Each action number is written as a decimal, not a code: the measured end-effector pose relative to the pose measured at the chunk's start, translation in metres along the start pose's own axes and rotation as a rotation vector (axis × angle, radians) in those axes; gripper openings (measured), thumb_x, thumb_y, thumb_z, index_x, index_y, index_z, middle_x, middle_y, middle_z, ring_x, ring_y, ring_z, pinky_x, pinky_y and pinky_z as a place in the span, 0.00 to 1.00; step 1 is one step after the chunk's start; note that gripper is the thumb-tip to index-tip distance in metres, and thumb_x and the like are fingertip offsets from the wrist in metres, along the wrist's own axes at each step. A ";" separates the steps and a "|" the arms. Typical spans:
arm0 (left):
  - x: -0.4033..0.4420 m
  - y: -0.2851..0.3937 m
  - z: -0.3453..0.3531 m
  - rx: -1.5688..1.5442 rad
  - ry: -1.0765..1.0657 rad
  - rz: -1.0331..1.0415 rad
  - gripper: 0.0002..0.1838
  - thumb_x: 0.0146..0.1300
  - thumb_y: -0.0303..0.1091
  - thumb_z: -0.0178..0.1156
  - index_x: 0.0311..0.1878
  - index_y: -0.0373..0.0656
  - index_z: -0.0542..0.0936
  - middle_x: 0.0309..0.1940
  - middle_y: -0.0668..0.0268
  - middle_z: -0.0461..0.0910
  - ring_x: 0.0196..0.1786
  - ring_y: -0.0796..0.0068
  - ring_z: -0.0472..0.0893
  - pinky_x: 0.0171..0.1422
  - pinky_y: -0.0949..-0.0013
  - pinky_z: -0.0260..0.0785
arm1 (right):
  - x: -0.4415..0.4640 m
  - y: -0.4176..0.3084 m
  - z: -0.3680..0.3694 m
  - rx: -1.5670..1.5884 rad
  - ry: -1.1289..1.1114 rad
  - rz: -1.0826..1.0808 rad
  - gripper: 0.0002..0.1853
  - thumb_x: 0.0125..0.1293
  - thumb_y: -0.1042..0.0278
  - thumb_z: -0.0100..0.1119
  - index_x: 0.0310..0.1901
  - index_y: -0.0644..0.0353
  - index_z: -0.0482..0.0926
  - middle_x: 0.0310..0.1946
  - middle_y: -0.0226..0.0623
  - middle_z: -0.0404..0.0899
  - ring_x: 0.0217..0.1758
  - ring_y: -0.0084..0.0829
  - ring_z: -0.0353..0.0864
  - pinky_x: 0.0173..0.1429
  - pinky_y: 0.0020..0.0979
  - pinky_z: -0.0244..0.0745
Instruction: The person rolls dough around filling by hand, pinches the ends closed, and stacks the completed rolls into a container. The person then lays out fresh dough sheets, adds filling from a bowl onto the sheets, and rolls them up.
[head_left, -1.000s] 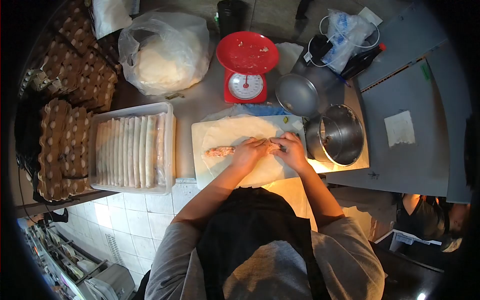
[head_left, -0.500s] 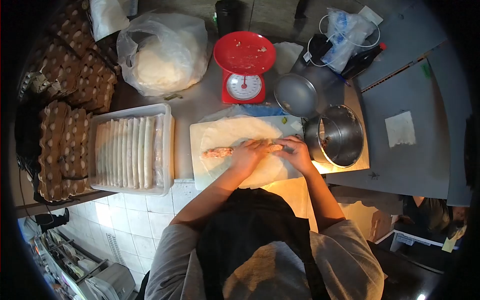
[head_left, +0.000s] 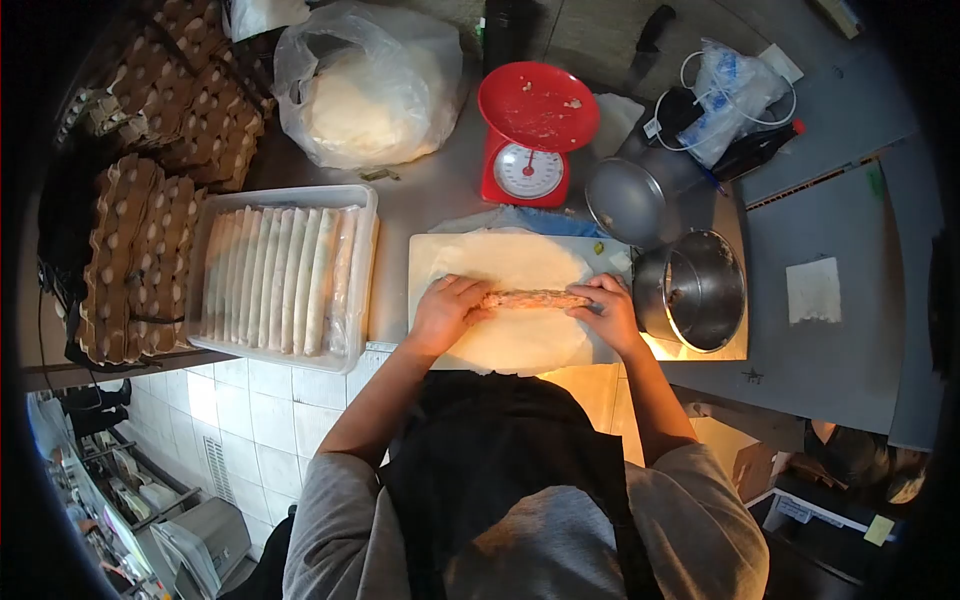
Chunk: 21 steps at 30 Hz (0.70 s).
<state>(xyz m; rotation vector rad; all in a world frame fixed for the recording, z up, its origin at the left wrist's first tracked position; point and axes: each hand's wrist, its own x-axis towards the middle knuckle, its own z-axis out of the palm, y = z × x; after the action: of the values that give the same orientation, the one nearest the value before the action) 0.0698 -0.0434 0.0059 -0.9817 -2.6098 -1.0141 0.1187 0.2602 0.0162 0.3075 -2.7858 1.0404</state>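
Note:
A thin round sheet of pale dough [head_left: 510, 345] lies on a white cutting board [head_left: 422, 262]. Across its middle runs a long strip of pinkish minced meat filling [head_left: 538, 299]. My left hand [head_left: 445, 313] has its bent fingers closed around the left end of the strip. At the opposite end, my right hand [head_left: 610, 308] pinches the filling between thumb and fingers. Both fingertips hide the strip's ends. To the left, a clear plastic container [head_left: 368, 270] holds several long white rolls [head_left: 270, 280] side by side.
Beyond the board stands a red kitchen scale [head_left: 527, 175]. A steel pot [head_left: 690, 290] and a round metal lid [head_left: 625, 200] sit at the right. A plastic bag [head_left: 370, 90] with pale sheets is behind the container; egg trays [head_left: 135, 260] are stacked far left.
My left hand has slid from the middle of the filling to its left end, and the strip looks shorter and more even. My right hand stays at the right end. The view has shifted slightly.

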 end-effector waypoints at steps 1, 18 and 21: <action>-0.005 -0.011 -0.001 -0.023 -0.048 -0.003 0.21 0.49 0.37 0.69 0.50 0.47 0.84 0.37 0.66 0.82 0.42 0.63 0.79 0.51 0.62 0.72 | -0.001 0.002 0.001 -0.008 -0.004 0.012 0.20 0.42 0.68 0.77 0.42 0.52 0.88 0.36 0.33 0.76 0.42 0.37 0.74 0.50 0.35 0.69; -0.022 -0.021 -0.006 -0.090 0.086 0.052 0.17 0.50 0.35 0.69 0.46 0.47 0.87 0.44 0.65 0.86 0.48 0.65 0.81 0.56 0.64 0.70 | 0.024 -0.040 0.030 -0.031 0.009 -0.207 0.12 0.43 0.64 0.76 0.34 0.46 0.89 0.29 0.23 0.79 0.42 0.30 0.76 0.49 0.35 0.65; -0.016 -0.014 0.004 -0.081 0.056 0.012 0.15 0.52 0.35 0.68 0.45 0.47 0.87 0.42 0.66 0.87 0.49 0.67 0.82 0.56 0.65 0.71 | 0.031 -0.045 0.050 -0.069 -0.019 -0.170 0.10 0.43 0.66 0.75 0.31 0.46 0.88 0.30 0.22 0.79 0.41 0.31 0.75 0.48 0.36 0.64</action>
<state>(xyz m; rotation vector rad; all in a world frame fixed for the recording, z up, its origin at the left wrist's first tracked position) 0.0733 -0.0573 -0.0108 -0.9715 -2.5328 -1.1355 0.0962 0.1896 0.0133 0.5374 -2.7475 0.9047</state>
